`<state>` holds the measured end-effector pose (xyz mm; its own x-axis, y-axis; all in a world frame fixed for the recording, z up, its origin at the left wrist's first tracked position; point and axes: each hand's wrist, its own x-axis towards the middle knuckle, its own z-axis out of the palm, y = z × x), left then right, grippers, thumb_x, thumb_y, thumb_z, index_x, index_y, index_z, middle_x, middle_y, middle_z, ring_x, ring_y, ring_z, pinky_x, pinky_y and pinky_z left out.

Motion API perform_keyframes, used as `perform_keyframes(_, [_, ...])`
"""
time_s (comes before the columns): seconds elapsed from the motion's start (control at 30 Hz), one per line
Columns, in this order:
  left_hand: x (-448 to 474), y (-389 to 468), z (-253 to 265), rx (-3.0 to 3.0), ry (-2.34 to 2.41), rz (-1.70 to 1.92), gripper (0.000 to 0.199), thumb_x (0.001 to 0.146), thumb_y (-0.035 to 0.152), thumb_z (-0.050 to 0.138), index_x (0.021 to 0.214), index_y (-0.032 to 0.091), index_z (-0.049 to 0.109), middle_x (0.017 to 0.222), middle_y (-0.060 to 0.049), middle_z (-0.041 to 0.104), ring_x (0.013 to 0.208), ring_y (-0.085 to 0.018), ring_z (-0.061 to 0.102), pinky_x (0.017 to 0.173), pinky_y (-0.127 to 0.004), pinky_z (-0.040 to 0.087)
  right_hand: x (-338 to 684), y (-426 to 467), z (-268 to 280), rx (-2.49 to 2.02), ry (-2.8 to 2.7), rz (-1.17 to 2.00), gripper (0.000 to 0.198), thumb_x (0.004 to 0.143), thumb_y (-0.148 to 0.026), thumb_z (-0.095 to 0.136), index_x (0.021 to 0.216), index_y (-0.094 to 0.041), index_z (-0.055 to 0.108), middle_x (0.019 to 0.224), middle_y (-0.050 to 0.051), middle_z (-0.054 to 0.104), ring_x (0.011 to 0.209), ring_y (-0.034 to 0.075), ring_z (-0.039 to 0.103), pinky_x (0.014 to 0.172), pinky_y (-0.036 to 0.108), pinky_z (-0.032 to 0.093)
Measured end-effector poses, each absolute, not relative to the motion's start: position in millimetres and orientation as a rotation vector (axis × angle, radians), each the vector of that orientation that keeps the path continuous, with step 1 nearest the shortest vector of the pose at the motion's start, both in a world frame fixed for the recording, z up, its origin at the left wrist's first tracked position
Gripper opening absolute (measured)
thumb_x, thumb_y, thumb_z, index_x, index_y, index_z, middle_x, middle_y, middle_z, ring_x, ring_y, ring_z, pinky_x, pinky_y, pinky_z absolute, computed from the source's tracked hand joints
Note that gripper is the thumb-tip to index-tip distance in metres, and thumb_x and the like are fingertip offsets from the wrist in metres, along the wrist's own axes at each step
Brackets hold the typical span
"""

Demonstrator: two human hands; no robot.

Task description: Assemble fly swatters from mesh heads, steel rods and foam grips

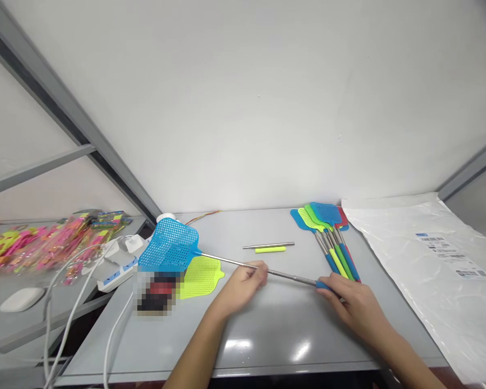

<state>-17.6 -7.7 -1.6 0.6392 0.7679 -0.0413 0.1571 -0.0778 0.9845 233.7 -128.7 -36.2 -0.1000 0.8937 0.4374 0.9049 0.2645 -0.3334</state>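
Note:
A blue fly swatter (172,246) with a perforated head and an extended metal rod is held level above the table. Its rod passes through the closed fingers of my left hand (245,283). My right hand (352,300) is wrapped round its blue grip at the other end. Under and beside the blue head lies a loose yellow-green swatter head (202,277). Behind my hands a thin metal rod (268,245) and a yellow-green handle grip (270,249) lie side by side. Several assembled swatters (332,243) in blue, green, yellow and red are stacked beyond my right hand.
A large white plastic mailing bag (429,270) with labels covers the table's right side. On the left are a white power strip (119,274), white cables (73,302) and a blurred-out dark object (157,294). Bagged colourful goods (60,237) lie on a neighbouring table.

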Motion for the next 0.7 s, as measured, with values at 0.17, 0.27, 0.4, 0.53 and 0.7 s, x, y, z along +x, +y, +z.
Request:
perform_keyframes(0.17, [-46,11,-9,1.244,0.906,1.070,0.046,0.091,0.058,0.037,0.065,0.020,0.043,0.056,0.005,0.035,0.049,-0.011,0.027,0.047,-0.024,0.021,246,-132,-39,-1.652,-1.961,-0.078,0.020,0.096,-0.032,0.047,0.098,-0.021,0.063,0.085,0.004,0.069,0.076,0.017,0.067,0.063,0.025,0.048])
perform_keyframes(0.27, [-40,11,-16,1.203,0.907,1.132,0.047,0.093,0.055,0.033,0.062,0.021,0.034,0.054,0.006,0.028,0.047,-0.010,0.022,0.046,-0.024,0.019,242,-131,-38,-1.649,-1.969,-0.049,0.019,0.096,-0.031,0.047,0.098,-0.020,0.062,0.084,0.004,0.068,0.075,0.016,0.067,0.063,0.025,0.047])
perform_keyframes(0.4, [-15,-10,-23,1.420,0.905,0.869,0.051,0.091,0.055,0.040,0.054,0.019,0.041,0.051,0.003,0.036,0.050,-0.011,0.033,0.051,-0.025,0.026,229,-128,-33,-1.621,-1.988,-0.010,0.019,0.096,-0.031,0.046,0.098,-0.020,0.062,0.078,0.003,0.066,0.069,0.016,0.065,0.057,0.024,0.044])
perform_keyframes(0.53, [-5,-28,-28,1.442,0.808,0.739,0.051,0.092,0.058,0.036,0.064,0.018,0.051,0.061,0.001,0.045,0.059,-0.012,0.041,0.057,-0.025,0.032,226,-128,-31,-1.579,-1.987,0.054,0.019,0.097,-0.030,0.046,0.099,-0.020,0.061,0.077,0.002,0.065,0.068,0.015,0.064,0.059,0.024,0.045])
perform_keyframes(0.7, [-20,-23,-41,1.051,0.848,1.007,0.062,0.080,0.075,0.040,0.089,0.016,0.060,0.074,-0.003,0.059,0.055,-0.011,0.046,0.050,-0.024,0.035,236,-131,-37,-1.607,-1.945,0.007,0.016,0.096,-0.031,0.049,0.099,-0.021,0.061,0.088,0.004,0.069,0.079,0.017,0.066,0.066,0.025,0.047])
